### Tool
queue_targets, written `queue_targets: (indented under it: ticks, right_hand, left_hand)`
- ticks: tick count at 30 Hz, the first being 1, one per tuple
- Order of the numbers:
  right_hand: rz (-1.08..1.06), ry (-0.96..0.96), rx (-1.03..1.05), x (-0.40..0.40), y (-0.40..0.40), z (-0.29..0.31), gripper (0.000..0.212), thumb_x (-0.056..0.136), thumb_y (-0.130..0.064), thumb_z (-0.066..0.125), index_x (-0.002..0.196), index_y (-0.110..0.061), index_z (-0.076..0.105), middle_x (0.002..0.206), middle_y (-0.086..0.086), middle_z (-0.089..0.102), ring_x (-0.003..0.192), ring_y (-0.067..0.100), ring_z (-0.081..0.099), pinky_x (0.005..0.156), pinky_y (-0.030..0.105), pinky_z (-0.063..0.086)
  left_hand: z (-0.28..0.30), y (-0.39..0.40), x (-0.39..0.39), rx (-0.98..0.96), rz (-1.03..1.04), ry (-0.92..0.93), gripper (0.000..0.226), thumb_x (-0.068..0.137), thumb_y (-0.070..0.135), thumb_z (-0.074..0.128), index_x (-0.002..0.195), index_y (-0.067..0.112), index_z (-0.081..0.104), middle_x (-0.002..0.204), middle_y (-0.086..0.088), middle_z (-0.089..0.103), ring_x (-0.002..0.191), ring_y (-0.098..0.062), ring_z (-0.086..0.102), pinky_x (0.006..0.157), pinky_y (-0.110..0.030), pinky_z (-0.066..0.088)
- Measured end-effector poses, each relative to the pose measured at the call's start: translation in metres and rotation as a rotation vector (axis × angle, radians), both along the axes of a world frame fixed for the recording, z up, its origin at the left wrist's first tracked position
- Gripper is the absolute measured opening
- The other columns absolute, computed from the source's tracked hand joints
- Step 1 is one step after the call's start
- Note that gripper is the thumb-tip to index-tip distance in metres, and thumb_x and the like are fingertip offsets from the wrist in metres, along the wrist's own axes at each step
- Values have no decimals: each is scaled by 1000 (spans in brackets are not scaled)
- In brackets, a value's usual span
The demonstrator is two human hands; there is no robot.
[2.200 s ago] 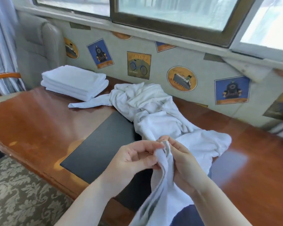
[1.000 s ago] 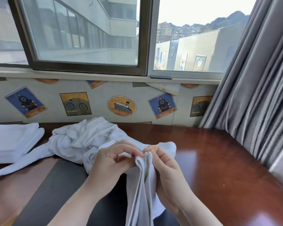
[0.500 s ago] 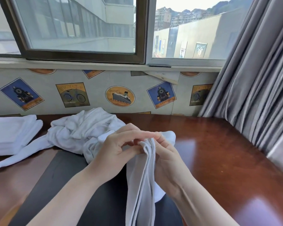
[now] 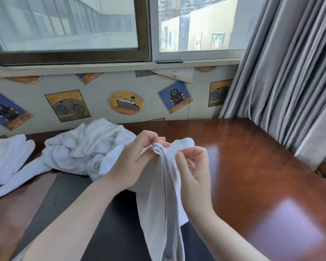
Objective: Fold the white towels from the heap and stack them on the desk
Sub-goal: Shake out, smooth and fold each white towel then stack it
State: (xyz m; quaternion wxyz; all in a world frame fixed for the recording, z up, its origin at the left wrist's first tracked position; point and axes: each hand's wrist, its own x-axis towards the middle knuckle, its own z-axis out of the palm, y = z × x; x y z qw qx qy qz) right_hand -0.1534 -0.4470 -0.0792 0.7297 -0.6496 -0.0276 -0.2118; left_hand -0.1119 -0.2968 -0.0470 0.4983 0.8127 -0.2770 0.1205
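A white towel hangs bunched in long folds above the dark desk pad. My left hand pinches its gathered top edge between thumb and fingers. Beside it, my right hand has its fingers loosely curled just right of the fabric, and I cannot make out a grip. The heap of crumpled white towels lies behind my left hand. At the far left edge sits the stack of folded towels, cut off by the frame.
The glossy brown desk stretches to the right. Grey curtains hang at its right end. A papered wall and a window run along the back edge. One loose towel end trails from the heap toward the left.
My right hand has come off the towel's top edge and its fingers have loosened, while my left hand keeps the pinch. The view tilted up and to the right.
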Motion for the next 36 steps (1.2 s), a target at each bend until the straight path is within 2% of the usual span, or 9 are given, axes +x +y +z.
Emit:
queue_targets:
  ticks: [2, 5, 7, 15, 18, 21, 23, 27, 36]
  right_hand:
    - [-15, -46, -303, -13, -6, -33, 18, 91, -31, 62, 105, -31, 51, 101, -15, 58, 103, 6, 56, 90, 17, 41]
    - [63, 216, -516, -24, -10, -72, 15, 97, -37, 52, 101, -43, 39, 83, -24, 54, 74, 1, 51, 73, 30, 43]
    - [35, 206, -649, -25, -17, -81, 17, 98, -32, 50, 99, -42, 37, 77, -28, 52, 64, 2, 45, 67, 34, 41]
    - [157, 278, -840, -18, -55, -80, 61, 81, -6, 47, 118, -51, 33, 112, -27, 50, 94, 7, 57, 80, 34, 50]
    - [210, 216, -858, -14, -66, -79, 59, 77, 0, 47, 107, -49, 33, 118, -27, 42, 101, -1, 52, 80, 30, 50]
    - [260, 83, -1071, -6, -72, -76, 43, 78, 2, 45, 95, -38, 42, 123, -27, 33, 84, 7, 50, 66, 30, 49]
    - [310, 65, -1187, -3, -73, -76, 37, 81, -2, 46, 95, -35, 51, 131, -22, 32, 93, 5, 50, 66, 28, 48]
    - [289, 100, -1163, -4, -75, -77, 51, 79, -16, 54, 117, -47, 41, 130, -32, 29, 84, 7, 52, 70, 29, 51]
    - [227, 136, -1090, -11, -71, -86, 45, 72, -42, 59, 115, -46, 45, 124, -33, 35, 86, 7, 54, 65, 21, 46]
  left_hand:
    - [-3, -3, 8, -103, 26, 25, 10, 99, 9, 49, 100, 19, 49, 103, -4, 68, 104, -21, 63, 94, -41, 48]
    - [-3, -9, 17, -144, 40, -37, 7, 97, 18, 50, 103, 21, 49, 100, -9, 64, 98, -26, 61, 91, -43, 49]
    - [-6, -10, 22, -184, 32, -44, 8, 97, 20, 49, 103, 24, 49, 101, -13, 63, 98, -28, 61, 91, -43, 49]
    - [-23, 8, 45, -415, 211, -34, 23, 98, 9, 48, 102, 32, 48, 95, 14, 59, 91, -1, 57, 83, -14, 45]
    - [-27, 16, 51, -448, 233, -24, 23, 98, 9, 48, 101, 31, 48, 96, 12, 59, 92, -1, 57, 84, -16, 45]
    - [-28, 19, 56, -486, 230, -14, 16, 94, 17, 50, 101, 31, 48, 96, 12, 59, 92, 0, 57, 86, -17, 44]
    - [-29, 19, 58, -482, 221, -17, 15, 93, 20, 50, 101, 32, 49, 96, 13, 60, 92, -1, 57, 85, -17, 45]
    - [-32, 23, 59, -484, 225, -17, 17, 94, 19, 51, 102, 33, 50, 97, 13, 61, 93, -2, 59, 84, -17, 46]
    - [-36, 27, 59, -486, 229, -22, 19, 97, 14, 50, 102, 32, 50, 93, 21, 62, 91, 0, 59, 82, -16, 46]
